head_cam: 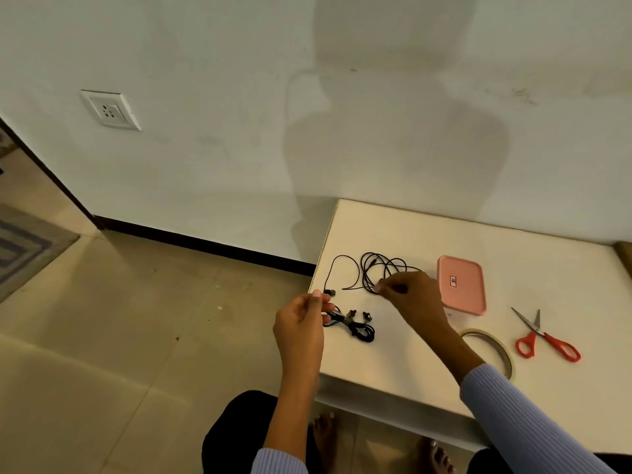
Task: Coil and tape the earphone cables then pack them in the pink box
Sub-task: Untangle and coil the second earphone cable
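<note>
Thin black earphone cable [376, 271] sprawls in loose loops just left of the pink box [461, 283], right hand [410, 292] pinching one loop, left hand [301, 319] pinching its earbud end.

Bare white table [427, 234] along the wall side and near front edge; loose black cable [376, 268], coiled earphones [359, 328], closed pink box [461, 285], tape roll [502, 350] and red scissors [547, 340] crowding the middle band
</note>
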`<state>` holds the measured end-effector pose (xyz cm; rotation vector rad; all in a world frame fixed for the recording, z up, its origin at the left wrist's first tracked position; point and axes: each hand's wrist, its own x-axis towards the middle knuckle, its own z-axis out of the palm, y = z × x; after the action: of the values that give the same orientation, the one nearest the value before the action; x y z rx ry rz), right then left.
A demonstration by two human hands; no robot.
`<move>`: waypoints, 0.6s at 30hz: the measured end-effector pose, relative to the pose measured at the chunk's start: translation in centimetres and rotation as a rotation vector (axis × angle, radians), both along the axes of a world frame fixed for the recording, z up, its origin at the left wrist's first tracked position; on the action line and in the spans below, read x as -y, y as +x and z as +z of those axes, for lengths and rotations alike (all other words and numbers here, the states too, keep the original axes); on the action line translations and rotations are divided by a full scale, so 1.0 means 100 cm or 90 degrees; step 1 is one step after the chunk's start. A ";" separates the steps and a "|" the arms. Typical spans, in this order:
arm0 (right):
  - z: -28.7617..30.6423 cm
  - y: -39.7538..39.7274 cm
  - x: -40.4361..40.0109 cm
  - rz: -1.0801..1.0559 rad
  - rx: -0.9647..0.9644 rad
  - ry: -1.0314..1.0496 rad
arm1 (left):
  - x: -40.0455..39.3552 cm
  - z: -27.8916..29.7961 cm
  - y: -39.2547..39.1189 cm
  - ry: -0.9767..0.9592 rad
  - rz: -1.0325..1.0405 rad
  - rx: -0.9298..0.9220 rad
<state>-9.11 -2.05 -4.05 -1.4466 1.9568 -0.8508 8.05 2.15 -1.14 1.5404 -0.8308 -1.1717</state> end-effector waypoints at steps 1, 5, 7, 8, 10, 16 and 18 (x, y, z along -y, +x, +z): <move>-0.001 -0.003 0.007 -0.011 -0.005 -0.017 | 0.000 0.000 -0.001 -0.001 0.000 -0.005; -0.016 -0.005 0.035 0.039 -0.157 0.083 | 0.002 0.000 -0.007 0.000 -0.012 -0.013; -0.027 0.002 0.042 0.071 -0.219 0.184 | 0.003 0.000 -0.011 0.005 -0.017 -0.015; -0.033 0.007 0.044 0.085 -0.241 0.214 | 0.004 0.000 -0.012 0.006 -0.018 -0.016; -0.041 0.015 0.044 0.092 -0.252 0.204 | 0.004 0.000 -0.015 0.007 -0.022 -0.017; -0.041 0.018 0.049 0.056 -0.332 0.051 | 0.002 0.002 -0.025 0.023 -0.051 -0.013; -0.035 0.008 0.058 0.037 -0.326 0.049 | 0.000 0.003 -0.028 0.027 -0.061 -0.018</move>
<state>-8.30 -7.86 -7.59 -1.7921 2.2626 -0.3939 5.20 2.12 -0.84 1.5286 -0.8740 -1.2854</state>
